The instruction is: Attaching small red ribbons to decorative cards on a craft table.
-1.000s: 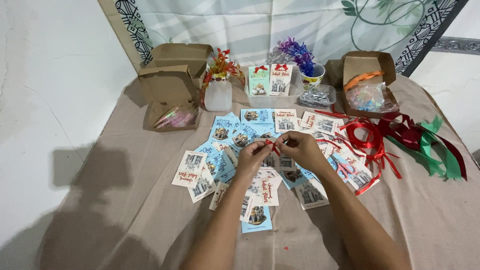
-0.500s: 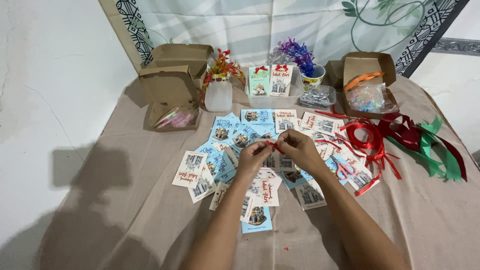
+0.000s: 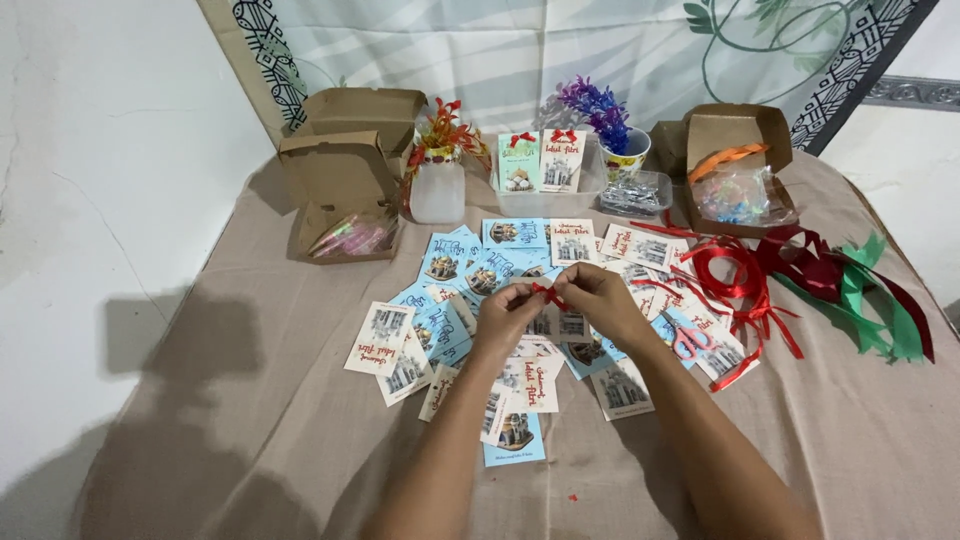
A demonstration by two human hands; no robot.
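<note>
A small piece of red ribbon (image 3: 548, 294) is pinched between the fingertips of the left hand (image 3: 508, 318) and the right hand (image 3: 600, 303), both closed tightly on it above the scattered greeting cards (image 3: 520, 243) on the cloth-covered table (image 3: 250, 420). Its long axis appears to run roughly left to right between the hands, though it is too small for its ends to be told. Pink-handled scissors (image 3: 686, 340) and loose red ribbons (image 3: 735, 275) lie near the right hand.

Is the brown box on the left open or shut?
Open. The brown box has its lid standing up behind it, and pinkish packets show inside.
</note>
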